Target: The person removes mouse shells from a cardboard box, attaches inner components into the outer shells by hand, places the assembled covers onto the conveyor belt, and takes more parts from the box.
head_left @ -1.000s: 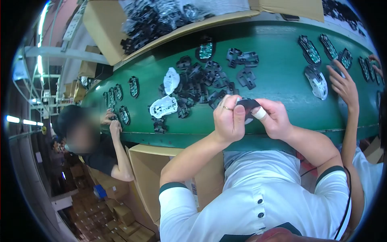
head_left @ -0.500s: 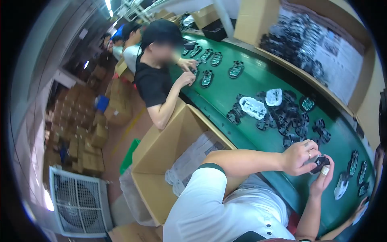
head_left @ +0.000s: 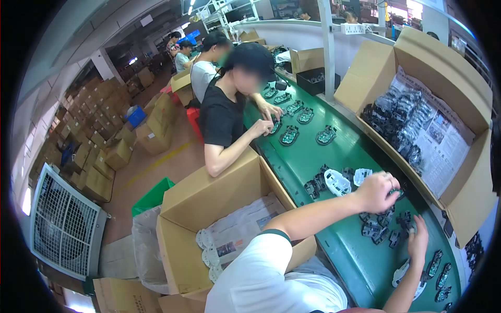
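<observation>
My left hand [head_left: 377, 192] reaches across the bench, its fingers closed at the edge of a dark piece with a green circuit board [head_left: 400, 191], mostly hidden behind them. My right hand [head_left: 418, 237], with a wrapped thumb, is beside a loose black plastic part [head_left: 404, 221]; its fingers and thumb are apart and I see nothing held. Between the hands lies a pile of black plastic parts [head_left: 377, 227]. A white oval shell [head_left: 337, 182] and a smaller white shell [head_left: 362, 176] lie beyond my left wrist. Below my right hand are narrow green-board assemblies [head_left: 434, 263] and a white shell [head_left: 401, 272].
An open carton [head_left: 172, 245] lined with newspaper stands by my left arm. Another carton [head_left: 360, 88], holding bagged parts, is across the green bench [head_left: 292, 161]. A co-worker in black [head_left: 224, 117] handles a board assembly farther along. A fan [head_left: 65, 224] stands at left.
The view has tilted up. My hands, earlier together on a small black part, are now apart: the left has moved out to the green-board piece, and the right is beside the loose black parts.
</observation>
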`<state>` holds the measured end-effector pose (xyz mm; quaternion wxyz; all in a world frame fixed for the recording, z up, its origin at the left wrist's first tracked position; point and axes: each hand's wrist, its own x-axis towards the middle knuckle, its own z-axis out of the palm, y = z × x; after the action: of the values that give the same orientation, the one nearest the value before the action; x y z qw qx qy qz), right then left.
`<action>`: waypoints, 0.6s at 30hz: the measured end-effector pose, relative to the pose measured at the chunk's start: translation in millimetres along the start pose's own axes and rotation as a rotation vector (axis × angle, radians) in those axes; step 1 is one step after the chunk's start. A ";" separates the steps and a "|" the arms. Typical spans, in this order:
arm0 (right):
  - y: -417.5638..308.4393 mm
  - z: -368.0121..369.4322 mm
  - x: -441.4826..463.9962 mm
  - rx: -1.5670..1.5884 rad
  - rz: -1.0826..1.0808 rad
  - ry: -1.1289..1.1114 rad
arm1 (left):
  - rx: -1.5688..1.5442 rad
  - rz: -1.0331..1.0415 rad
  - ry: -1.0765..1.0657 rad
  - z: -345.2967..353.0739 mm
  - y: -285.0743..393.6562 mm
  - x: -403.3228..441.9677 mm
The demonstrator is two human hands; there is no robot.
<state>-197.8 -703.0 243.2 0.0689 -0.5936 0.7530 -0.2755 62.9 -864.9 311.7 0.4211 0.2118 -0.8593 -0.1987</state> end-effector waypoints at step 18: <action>24.7 19.3 46.0 0.136 -0.086 0.095 | 0.361 -0.330 -0.262 15.7 -73.8 -27.9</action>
<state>-223.8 -748.7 225.0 0.0615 -0.6053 0.7089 -0.3568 80.3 -908.9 246.6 0.2236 0.3928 -0.8818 -0.1342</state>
